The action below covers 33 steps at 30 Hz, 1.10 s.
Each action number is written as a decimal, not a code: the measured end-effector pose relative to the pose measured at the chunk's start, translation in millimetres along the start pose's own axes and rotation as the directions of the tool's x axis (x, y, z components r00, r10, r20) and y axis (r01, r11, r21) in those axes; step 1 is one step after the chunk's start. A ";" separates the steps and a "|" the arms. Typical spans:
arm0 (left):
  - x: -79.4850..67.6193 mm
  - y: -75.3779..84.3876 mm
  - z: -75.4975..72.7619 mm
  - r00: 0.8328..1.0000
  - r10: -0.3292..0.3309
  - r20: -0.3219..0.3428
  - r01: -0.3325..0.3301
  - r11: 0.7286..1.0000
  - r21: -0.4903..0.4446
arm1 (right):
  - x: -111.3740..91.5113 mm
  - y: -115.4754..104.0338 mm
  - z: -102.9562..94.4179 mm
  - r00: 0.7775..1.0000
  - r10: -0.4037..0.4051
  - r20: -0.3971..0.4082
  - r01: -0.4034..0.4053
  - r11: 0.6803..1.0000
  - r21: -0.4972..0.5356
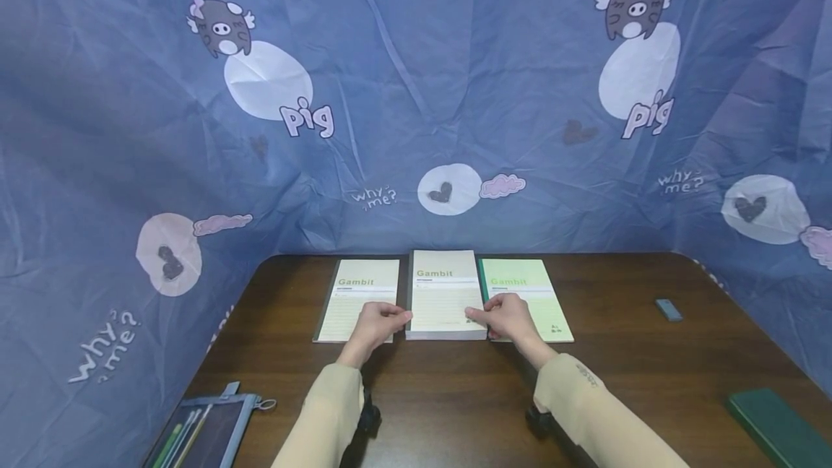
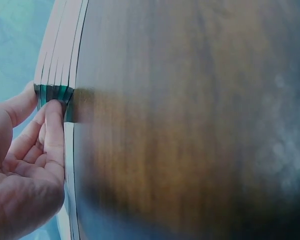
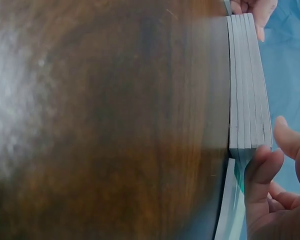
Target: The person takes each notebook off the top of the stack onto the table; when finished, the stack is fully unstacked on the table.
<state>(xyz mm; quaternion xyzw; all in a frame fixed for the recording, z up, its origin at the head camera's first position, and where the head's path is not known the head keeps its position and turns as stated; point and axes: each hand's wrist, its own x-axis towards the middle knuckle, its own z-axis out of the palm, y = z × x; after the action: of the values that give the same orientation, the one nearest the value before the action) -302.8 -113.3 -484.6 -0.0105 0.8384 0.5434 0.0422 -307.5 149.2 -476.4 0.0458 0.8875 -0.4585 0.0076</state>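
A thick stack of notebooks (image 1: 446, 295), cream cover labelled Gambit on top, sits at the table's back middle. My left hand (image 1: 377, 321) is at its left side, fingertips against the dark spines in the left wrist view and thumb at the top edge. On the other side, my right hand (image 1: 512, 320) has its fingers against the stack's right side. The right thumb reaches over the top notebook's corner, slightly above the cover in the right wrist view. A cream notebook (image 1: 364, 287) lies left of the stack, partly behind my left hand. A green notebook (image 1: 520, 276) lies to the right, partly under my right hand.
A mesh zip pouch (image 1: 243, 417) with pens lies at the table's front left. On the right are a small blue-grey block (image 1: 668, 310) and a dark green case (image 1: 780, 425). A blue printed curtain (image 1: 390, 92) hangs behind the brown table (image 1: 448, 396).
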 end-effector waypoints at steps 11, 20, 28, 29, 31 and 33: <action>-1.5 2.0 2.1 1.000 0.006 -0.005 -0.006 1.000 -0.010 | -4.0 2.0 1.2 1.000 -0.021 0.010 0.022 0.999 -0.037; 1.8 0.1 2.8 0.999 -0.034 -0.019 0.034 0.999 0.001 | -3.4 4.1 -1.6 0.999 -0.036 0.015 0.036 0.999 -0.024; 2.3 -1.1 3.6 0.999 -0.033 -0.033 0.034 0.999 0.010 | -3.5 5.9 -11.1 0.999 -0.029 0.031 0.029 0.999 0.027; 2.4 -1.5 3.6 0.999 -0.032 -0.032 0.032 0.999 0.009 | -3.3 6.5 -13.2 0.999 -0.028 0.035 0.027 0.999 0.034; 2.2 -1.5 3.3 0.999 -0.029 -0.030 0.029 1.000 0.006 | -3.2 7.8 -18.1 0.999 -0.022 0.042 0.019 0.998 0.055; 2.2 -1.1 2.8 0.999 -0.029 -0.028 0.030 1.000 0.001 | -2.5 10.2 -23.7 0.999 -0.018 0.052 0.014 0.997 0.082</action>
<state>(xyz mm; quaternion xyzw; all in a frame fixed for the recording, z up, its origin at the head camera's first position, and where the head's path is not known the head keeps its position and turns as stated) -304.7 -111.1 -486.9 -0.0305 0.8390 0.5419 0.0384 -303.4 174.2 -470.8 0.0271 0.8680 -0.4952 0.0254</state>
